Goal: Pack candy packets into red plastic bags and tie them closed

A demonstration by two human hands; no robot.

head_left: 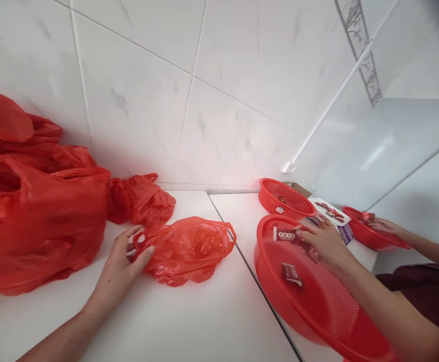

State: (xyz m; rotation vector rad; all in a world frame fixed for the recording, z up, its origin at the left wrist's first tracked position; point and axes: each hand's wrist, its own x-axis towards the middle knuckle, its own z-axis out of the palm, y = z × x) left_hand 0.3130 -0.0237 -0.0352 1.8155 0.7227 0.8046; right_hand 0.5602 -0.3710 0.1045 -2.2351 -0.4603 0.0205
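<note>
My left hand (123, 259) is at the left end of a small red plastic bag (192, 251), its thumb and fingers curled round the handle loop. The bag lies slack on the white table. My right hand (327, 244) is over a large red plastic basket (298, 322). In its fingers is a brown wrapped snack packet (285, 234) with white lettering; something brown and blurred below the fingers may be a second packet. Another brown packet (292, 274) lies inside the basket, below my right hand.
Full red bags (53, 216) stand at the left, with a smaller crumpled red bag (144, 198) beside them. Behind are another red basket (279, 196) and a white tray (330, 211) with small packets. A co-worker's hand (385, 226) is at a further red basket (377, 239).
</note>
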